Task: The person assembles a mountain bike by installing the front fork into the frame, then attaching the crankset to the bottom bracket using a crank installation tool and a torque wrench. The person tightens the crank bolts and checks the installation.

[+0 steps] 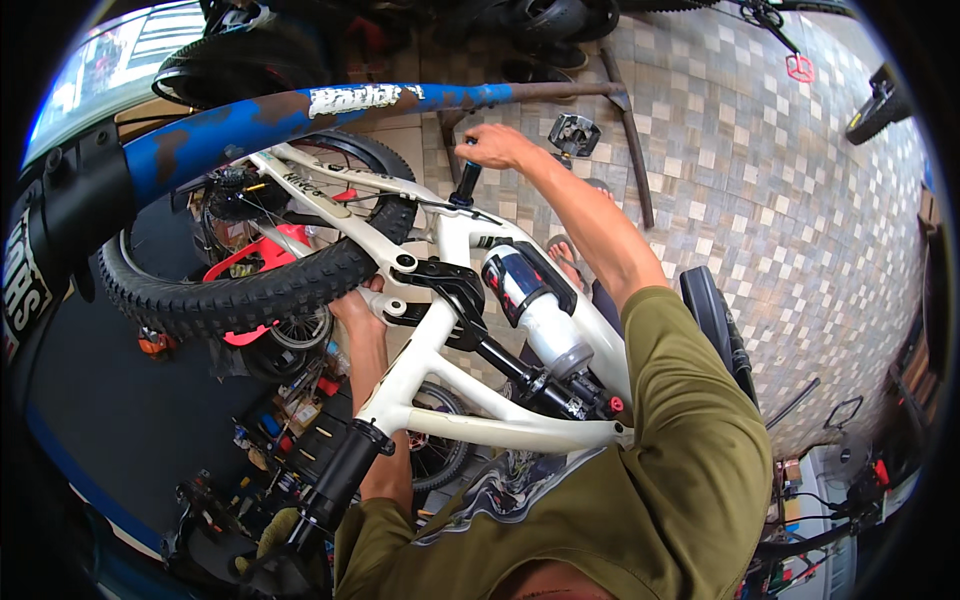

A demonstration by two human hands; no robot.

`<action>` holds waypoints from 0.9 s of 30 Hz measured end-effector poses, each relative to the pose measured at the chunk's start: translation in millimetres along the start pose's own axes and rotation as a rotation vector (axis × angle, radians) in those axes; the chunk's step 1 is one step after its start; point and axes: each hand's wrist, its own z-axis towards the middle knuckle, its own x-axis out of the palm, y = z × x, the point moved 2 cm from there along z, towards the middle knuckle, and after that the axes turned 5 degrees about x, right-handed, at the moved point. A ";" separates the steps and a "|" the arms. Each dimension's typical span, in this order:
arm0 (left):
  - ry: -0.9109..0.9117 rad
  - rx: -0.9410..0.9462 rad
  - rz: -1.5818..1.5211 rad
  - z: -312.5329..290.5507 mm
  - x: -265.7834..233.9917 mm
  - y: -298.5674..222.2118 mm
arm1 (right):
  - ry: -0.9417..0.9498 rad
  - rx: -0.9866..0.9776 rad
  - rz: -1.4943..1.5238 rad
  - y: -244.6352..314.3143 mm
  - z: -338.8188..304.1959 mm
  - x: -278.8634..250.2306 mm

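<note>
A white full-suspension bicycle frame (467, 429) lies across the view, with a black rear shock (515, 370) inside it. A bottle (555, 335) with a clear body sits in a dark cage on the frame. My right hand (492, 147) is closed round the top of a black, blue-marked tool handle (467, 186), which stands against the frame near the cranks. On the other side, my left hand (357, 308) reaches up beneath the frame, beside the linkage and the knobbly rear tyre (250, 298). Its fingers are mostly hidden behind the tyre and frame.
A worn blue stand arm (250, 125) crosses above the rear wheel. A black pedal (574, 135) sticks out beyond my right hand. Tools and parts (300, 410) crowd the lower left beside a dark mat (120, 400). Another bike's parts (850, 530) show at lower right.
</note>
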 end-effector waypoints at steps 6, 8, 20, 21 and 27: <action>0.000 0.050 0.049 15.5 -3.2 4.9 | -0.103 0.102 0.033 7.5 -18.0 -1.8; 0.101 0.074 0.057 9.1 0.3 2.0 | -0.114 0.123 0.028 7.6 -21.7 0.2; 0.063 -0.011 -0.030 15.6 -7.3 6.0 | -0.022 0.052 -0.005 7.2 -1.0 1.6; 0.063 -0.013 -0.020 14.3 -10.0 7.6 | -0.010 0.070 -0.018 9.4 -5.0 2.0; 0.063 0.050 0.060 1.4 8.0 1.5 | -0.017 0.074 0.029 6.2 -8.8 -2.1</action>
